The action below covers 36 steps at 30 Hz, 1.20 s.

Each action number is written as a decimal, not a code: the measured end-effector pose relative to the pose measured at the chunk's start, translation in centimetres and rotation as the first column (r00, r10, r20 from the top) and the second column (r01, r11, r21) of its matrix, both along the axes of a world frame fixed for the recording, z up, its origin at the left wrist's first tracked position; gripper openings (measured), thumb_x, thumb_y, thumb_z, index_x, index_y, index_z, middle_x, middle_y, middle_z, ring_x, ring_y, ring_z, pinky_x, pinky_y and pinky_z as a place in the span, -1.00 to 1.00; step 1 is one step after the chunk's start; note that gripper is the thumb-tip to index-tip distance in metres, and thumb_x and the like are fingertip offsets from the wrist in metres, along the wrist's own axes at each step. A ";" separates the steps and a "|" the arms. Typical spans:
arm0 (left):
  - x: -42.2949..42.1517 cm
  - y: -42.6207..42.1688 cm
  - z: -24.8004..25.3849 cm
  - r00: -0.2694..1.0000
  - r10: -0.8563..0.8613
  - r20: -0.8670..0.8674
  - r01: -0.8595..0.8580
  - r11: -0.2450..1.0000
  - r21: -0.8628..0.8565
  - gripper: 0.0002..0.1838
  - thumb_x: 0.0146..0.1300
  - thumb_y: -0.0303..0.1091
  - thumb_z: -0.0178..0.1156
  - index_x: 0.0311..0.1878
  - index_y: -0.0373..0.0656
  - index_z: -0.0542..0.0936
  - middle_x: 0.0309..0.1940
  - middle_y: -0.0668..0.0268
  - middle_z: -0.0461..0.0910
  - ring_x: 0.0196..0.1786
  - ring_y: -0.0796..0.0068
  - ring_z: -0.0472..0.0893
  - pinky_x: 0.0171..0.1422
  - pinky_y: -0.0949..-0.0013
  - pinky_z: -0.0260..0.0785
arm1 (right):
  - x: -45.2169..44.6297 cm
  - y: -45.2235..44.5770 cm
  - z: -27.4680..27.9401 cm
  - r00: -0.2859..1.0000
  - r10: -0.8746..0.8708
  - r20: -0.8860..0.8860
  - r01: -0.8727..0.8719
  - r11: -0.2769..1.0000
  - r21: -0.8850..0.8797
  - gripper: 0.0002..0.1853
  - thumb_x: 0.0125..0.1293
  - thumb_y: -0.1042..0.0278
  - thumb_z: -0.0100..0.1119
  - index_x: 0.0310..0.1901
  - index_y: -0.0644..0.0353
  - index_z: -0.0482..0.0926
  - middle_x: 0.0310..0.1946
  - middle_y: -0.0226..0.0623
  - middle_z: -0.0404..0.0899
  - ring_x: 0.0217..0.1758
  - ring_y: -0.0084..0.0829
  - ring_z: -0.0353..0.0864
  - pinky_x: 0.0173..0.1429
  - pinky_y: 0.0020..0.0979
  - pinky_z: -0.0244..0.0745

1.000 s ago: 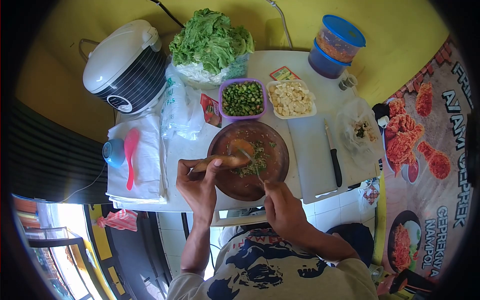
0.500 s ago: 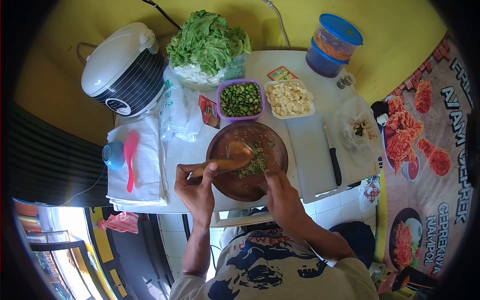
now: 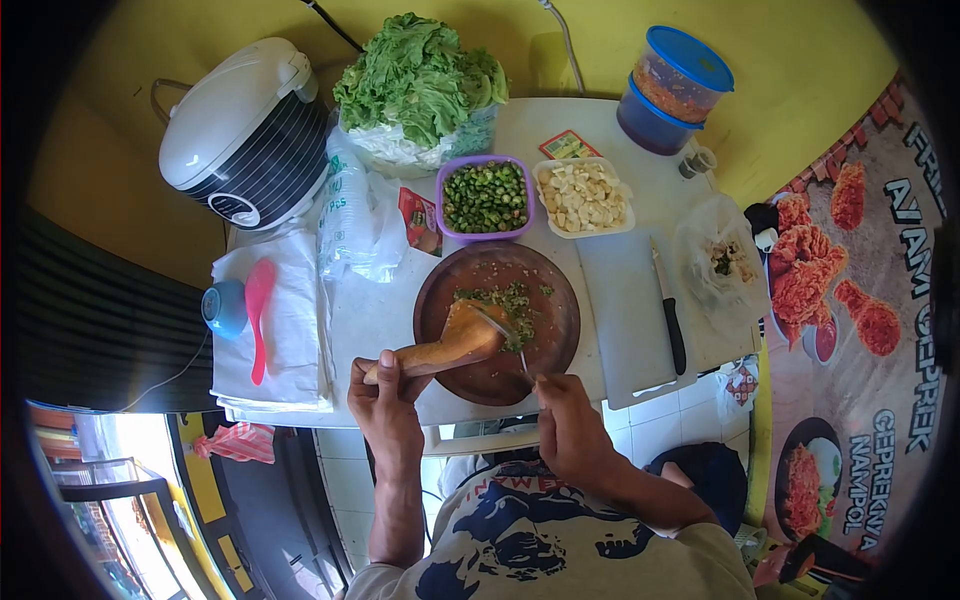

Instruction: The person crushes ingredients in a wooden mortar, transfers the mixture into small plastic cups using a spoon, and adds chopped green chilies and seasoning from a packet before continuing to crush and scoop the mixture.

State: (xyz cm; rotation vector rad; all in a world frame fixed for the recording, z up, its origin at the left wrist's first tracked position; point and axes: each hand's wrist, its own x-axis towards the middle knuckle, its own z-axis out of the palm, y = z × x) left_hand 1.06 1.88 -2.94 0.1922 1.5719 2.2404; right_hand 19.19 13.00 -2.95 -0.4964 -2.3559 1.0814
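Observation:
My left hand point(image 3: 388, 405) is closed round the handle of a wooden pestle point(image 3: 440, 350), whose thick head is tilted over a round brown mortar point(image 3: 435, 285). In my right hand point(image 3: 570, 415) is the thin handle of a metal spoon point(image 3: 498, 325); its bowl lies against the pestle's head. Crushed green chili point(image 3: 515, 300) is spread over the middle of the mortar, with small bits scattered round it. Just behind the mortar stand a purple tub of cut green chilies point(image 3: 485, 198) and a white tray of peeled garlic cloves point(image 3: 583, 195).
Right of the mortar lies a white cutting board point(image 3: 620, 310) with a black-handled knife point(image 3: 670, 320) on it, beside a plastic bag point(image 3: 720, 270). A rice cooker point(image 3: 245, 135), lettuce point(image 3: 420, 80) and blue-lidded containers point(image 3: 675, 90) stand behind. A pink rice spoon point(image 3: 260, 320) lies left.
My left hand has turned the pestle so its head's side faces up and sits lower in the mortar. The spoon in my right hand now rests at the pestle's head.

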 end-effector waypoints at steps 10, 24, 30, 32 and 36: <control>0.1 -0.5 -0.6 0.999 -0.039 -0.017 0.040 0.999 0.028 -0.76 0.46 -0.27 0.16 -0.24 -0.19 0.36 -0.28 0.15 0.61 -0.14 0.35 0.71 0.07 0.19 0.66 | 0.1 0.9 1.7 0.996 0.055 0.064 -0.057 0.998 0.032 -0.51 0.32 0.65 0.03 0.30 0.37 0.33 0.09 0.14 0.42 -0.03 0.10 0.61 -0.02 -0.16 0.60; 1.1 -1.2 0.9 0.940 -0.114 0.321 0.073 0.988 0.136 -0.80 0.49 -0.26 0.10 -0.19 -0.19 0.41 -0.11 0.14 0.60 -0.04 0.30 0.70 0.12 0.30 0.65 | -0.1 0.6 -1.1 0.997 -0.066 -0.043 0.065 0.998 -0.025 -0.49 0.29 0.69 0.06 0.28 0.43 0.24 0.07 0.21 0.39 0.02 0.11 0.57 0.05 -0.16 0.56; 0.9 -1.2 0.8 0.915 -0.121 0.384 0.073 0.988 0.137 -0.81 0.50 -0.25 0.09 -0.16 -0.19 0.45 -0.10 0.16 0.60 -0.02 0.34 0.68 0.14 0.34 0.64 | -0.2 -0.4 -1.0 0.987 -0.070 -0.147 0.073 0.997 0.017 -0.68 0.41 0.67 -0.07 0.18 0.40 0.28 -0.14 0.04 0.43 -0.19 -0.12 0.56 -0.05 -0.31 0.52; 0.8 -1.4 0.7 0.901 -0.129 0.414 0.080 0.988 0.133 -0.81 0.50 -0.25 0.09 -0.16 -0.19 0.45 -0.09 0.15 0.60 -0.01 0.35 0.68 0.14 0.34 0.64 | -0.3 -0.4 -1.3 0.996 -0.048 -0.076 0.049 0.999 0.010 -0.68 0.41 0.68 -0.08 0.18 0.40 0.28 -0.13 0.03 0.43 -0.19 -0.13 0.57 -0.06 -0.30 0.52; 0.6 -1.8 0.2 0.869 -0.161 0.468 0.090 0.981 0.172 -0.74 0.52 -0.24 0.03 -0.02 -0.29 0.45 -0.03 0.10 0.59 0.03 0.32 0.67 0.19 0.34 0.62 | -0.6 -0.1 -1.8 0.986 -0.112 -0.122 0.104 0.992 -0.072 -0.70 0.43 0.67 -0.10 0.17 0.39 0.28 -0.10 0.03 0.43 -0.18 -0.16 0.58 -0.07 -0.29 0.53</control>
